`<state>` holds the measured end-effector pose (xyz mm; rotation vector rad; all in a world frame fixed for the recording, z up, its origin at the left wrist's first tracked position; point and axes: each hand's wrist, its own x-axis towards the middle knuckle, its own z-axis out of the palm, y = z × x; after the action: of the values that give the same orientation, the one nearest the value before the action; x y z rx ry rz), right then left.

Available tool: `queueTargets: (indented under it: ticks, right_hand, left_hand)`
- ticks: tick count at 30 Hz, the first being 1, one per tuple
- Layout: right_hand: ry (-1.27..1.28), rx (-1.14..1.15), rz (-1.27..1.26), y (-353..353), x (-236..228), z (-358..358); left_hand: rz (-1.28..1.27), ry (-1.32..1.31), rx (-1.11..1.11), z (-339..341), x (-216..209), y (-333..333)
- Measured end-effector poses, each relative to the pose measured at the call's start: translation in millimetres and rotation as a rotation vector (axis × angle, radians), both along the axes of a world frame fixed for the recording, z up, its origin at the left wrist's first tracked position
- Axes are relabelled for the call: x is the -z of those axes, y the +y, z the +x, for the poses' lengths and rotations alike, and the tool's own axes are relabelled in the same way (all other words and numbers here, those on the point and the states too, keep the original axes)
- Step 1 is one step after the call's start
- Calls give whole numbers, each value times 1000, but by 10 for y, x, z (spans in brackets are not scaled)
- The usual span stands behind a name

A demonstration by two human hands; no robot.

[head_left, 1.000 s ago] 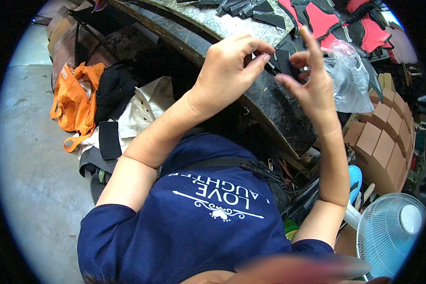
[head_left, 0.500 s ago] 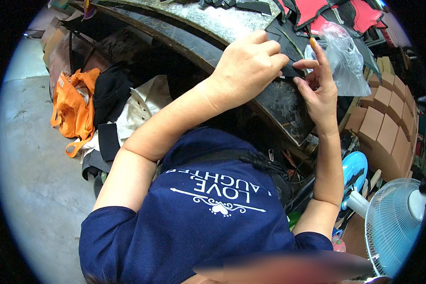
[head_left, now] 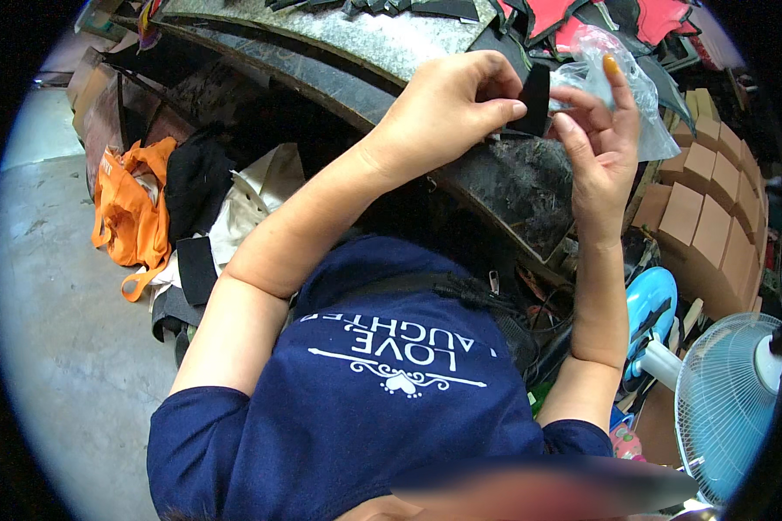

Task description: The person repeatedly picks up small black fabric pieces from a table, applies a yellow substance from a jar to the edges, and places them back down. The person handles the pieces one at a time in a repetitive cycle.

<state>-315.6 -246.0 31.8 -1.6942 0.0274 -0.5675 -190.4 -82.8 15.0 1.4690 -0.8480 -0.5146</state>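
A small flat black piece (head_left: 537, 97) stands raised between my hands, over the corner of the dark workbench (head_left: 517, 187). My left hand (head_left: 456, 108) pinches its left edge between thumb and curled fingers. On the other side, my right hand (head_left: 601, 143) has its thumb and bent fingers at the piece's right edge. The right index finger sticks up, with an orange-yellow covering on its tip. What the piece is made of cannot be made out.
Black strips (head_left: 426, 9) lie on a grey speckled board (head_left: 339, 24). Red-and-black cut pieces (head_left: 552, 16) and a clear plastic bag (head_left: 656, 113) are at the far right. Tan boxes (head_left: 704, 217) and a fan (head_left: 730, 399) stand right; an orange bag (head_left: 135, 208) hangs left.
The black piece has come up from lying low over the bench to standing upright between my hands. My right hand has shifted slightly right, and my left thumb now shows on the piece.
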Motion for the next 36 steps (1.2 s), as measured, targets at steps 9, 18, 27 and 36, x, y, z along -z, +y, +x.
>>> queueTargets:
  ticks: [9, 18, 27, 36]
  right_hand:
    - [81, 30, -443, -24, -29, -18]
    - [-21, 186, -825, -39, -95, 0]
    - [-70, 28, -637, -110, -129, -14]
    - [-212, 201, -1142, -25, -168, -175]
  left_hand:
    - [-178, 621, 135, 18, -102, 110]
    - [-159, 584, 207, -12, -181, 190]
    - [-131, 602, 164, 2, -175, 216]
    - [-247, 743, 141, -3, -146, 205]
